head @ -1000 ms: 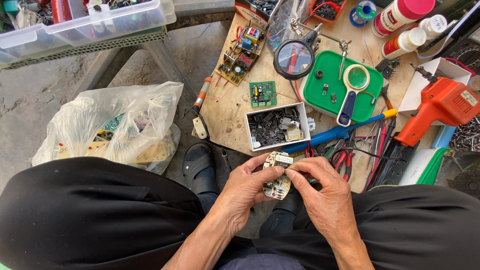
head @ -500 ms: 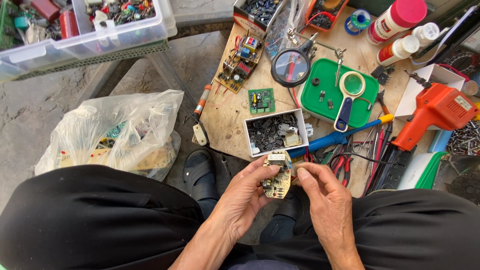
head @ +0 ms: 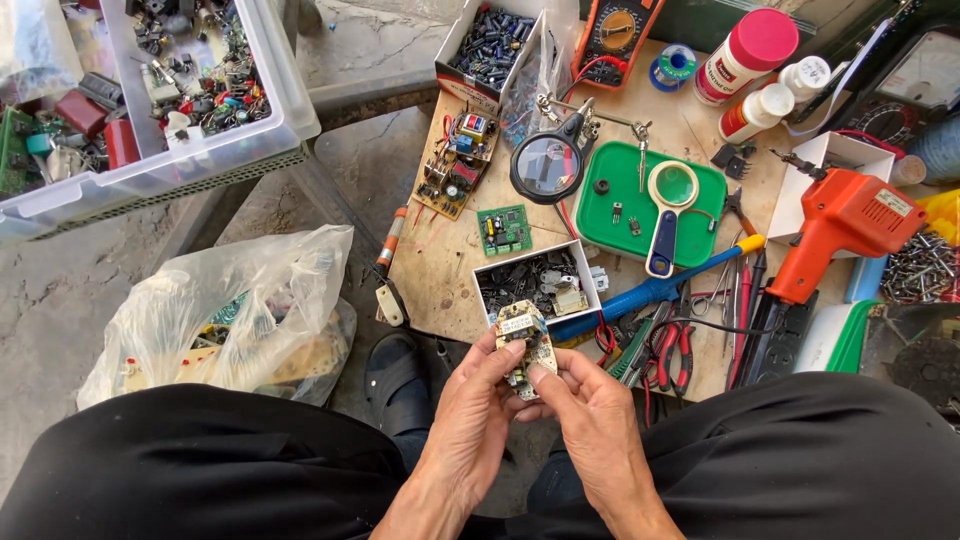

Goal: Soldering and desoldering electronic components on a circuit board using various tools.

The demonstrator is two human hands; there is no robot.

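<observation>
I hold a small pale circuit board (head: 524, 343) with mounted parts between both hands, over my lap, just in front of the wooden table's near edge. My left hand (head: 478, 405) grips its lower left side with the thumb across the board. My right hand (head: 592, 415) pinches its right edge with thumb and forefinger. Directly beyond the board stands a small white box (head: 537, 283) filled with dark electronic parts.
The wooden table (head: 440, 270) carries a green tray (head: 652, 200) with a magnifier, a blue-handled tool (head: 650, 291), an orange soldering gun (head: 835, 228), pliers, circuit boards (head: 458, 165) and bottles. A plastic bag (head: 235, 315) of boards lies left on the ground, a clear bin (head: 150, 100) above it.
The board has turned more upright in my hands and both hands have shifted slightly left and closer together. The view has tilted, showing more of the table and bin.
</observation>
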